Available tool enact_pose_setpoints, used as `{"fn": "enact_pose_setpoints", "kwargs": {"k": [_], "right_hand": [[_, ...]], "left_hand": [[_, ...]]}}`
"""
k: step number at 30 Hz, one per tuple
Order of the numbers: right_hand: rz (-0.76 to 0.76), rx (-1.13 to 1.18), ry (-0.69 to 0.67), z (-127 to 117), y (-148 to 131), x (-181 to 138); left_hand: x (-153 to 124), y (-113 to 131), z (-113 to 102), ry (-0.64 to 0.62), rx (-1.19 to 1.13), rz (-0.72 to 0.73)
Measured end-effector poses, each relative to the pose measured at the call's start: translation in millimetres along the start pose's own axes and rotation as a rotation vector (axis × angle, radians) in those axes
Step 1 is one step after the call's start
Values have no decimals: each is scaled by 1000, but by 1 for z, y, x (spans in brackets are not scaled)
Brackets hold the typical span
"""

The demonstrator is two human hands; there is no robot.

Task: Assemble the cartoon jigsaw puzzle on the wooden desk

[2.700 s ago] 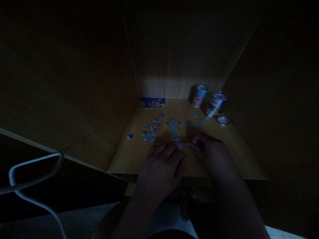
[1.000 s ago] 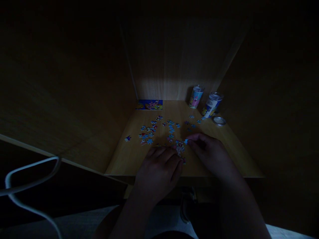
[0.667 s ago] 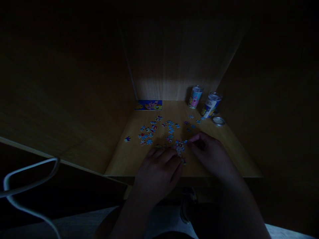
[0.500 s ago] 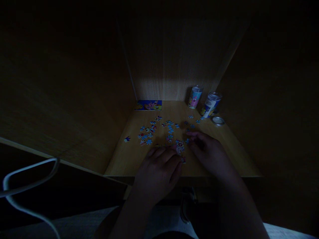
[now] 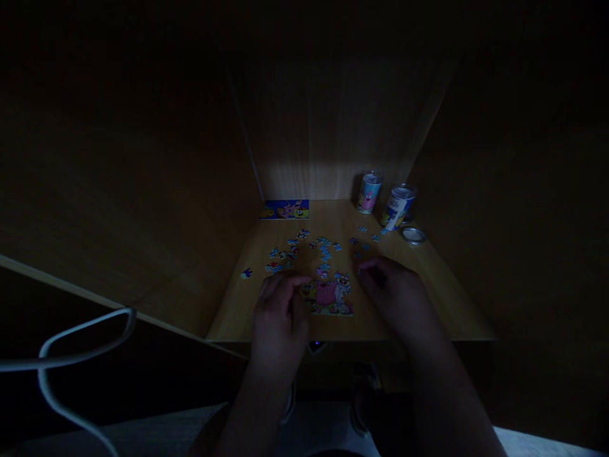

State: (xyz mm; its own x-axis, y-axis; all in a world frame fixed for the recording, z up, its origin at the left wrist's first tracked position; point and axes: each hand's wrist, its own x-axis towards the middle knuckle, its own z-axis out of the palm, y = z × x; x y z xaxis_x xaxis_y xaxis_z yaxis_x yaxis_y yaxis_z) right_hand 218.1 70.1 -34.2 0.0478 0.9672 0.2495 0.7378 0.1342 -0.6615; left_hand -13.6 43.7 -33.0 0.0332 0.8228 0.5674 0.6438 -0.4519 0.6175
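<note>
A partly joined jigsaw puzzle (image 5: 327,296) with pink and yellow cartoon figures lies near the front edge of the wooden shelf. Beside its left edge is my left hand (image 5: 280,311), palm down, with index finger and thumb apart and nothing seen between them. To the puzzle's right, my right hand (image 5: 397,295) has its fingertips pinched on what looks like a small blue puzzle piece, mostly hidden by the fingers. Loose puzzle pieces (image 5: 325,254), mostly blue, lie behind the joined part. More loose pieces (image 5: 365,246) are spread beyond my right hand.
At the back right stand two picture-printed cans with clear tops, one pink and blue (image 5: 368,193), one blue and white (image 5: 398,206). A round metal lid (image 5: 413,235) lies by them. A picture card (image 5: 284,209) lies at back left. A white cable (image 5: 85,355) hangs at left.
My left hand has moved left off the joined puzzle, uncovering it. My right hand stays at the right, its fingertips now closed around a piece. The view has shifted slightly.
</note>
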Motion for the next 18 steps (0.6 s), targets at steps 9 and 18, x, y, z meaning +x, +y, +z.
{"fn": "enact_pose_setpoints", "kwargs": {"k": [9, 18], "right_hand": [[-202, 15, 21, 0, -4, 4], [-612, 1, -498, -7, -48, 79]], "left_hand": [[-1, 3, 6, -167, 88, 199], [-3, 9, 7, -266, 228, 211]]}}
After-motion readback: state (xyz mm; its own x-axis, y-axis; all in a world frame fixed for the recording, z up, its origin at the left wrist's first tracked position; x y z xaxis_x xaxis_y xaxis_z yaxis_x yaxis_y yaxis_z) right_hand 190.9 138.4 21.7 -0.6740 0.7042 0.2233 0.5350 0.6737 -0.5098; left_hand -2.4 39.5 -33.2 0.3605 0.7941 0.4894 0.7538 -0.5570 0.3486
